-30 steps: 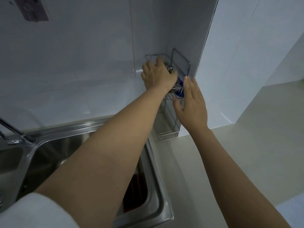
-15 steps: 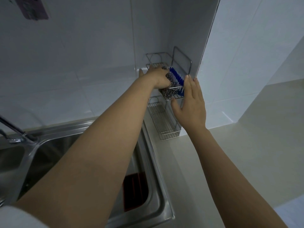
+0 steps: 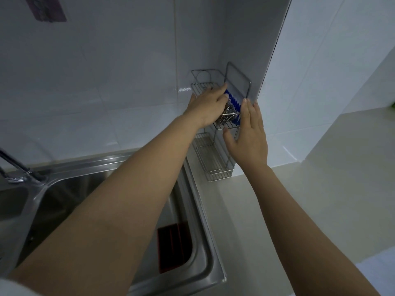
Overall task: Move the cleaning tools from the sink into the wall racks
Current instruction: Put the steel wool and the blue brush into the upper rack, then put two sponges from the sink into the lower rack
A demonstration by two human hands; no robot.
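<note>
- The left hand reaches into the upper shelf of the wall rack, fingers curled over the steel scourer; whether they grip it or only press on it, I cannot tell. The right hand is spread flat, fingers together, against the rack's outer side, holding nothing.
- The steel scourer sits in the upper shelf, touching the blue brush that lies just behind it toward the corner.
- To finish this step well, I judge the scourer should be pushed down until it rests fully on the shelf wires, below the front rail, and only then let go.
- The flat right hand looks well placed to steady the rack; keep it there until the left hand draws clear.
- Draw the left fingers out slowly, since wire wool may snag on the wires or drag the brush.
- The lower shelf appears unfilled.
- A dark red item remains in the sink; its kind is unclear, but it seems next.
</note>
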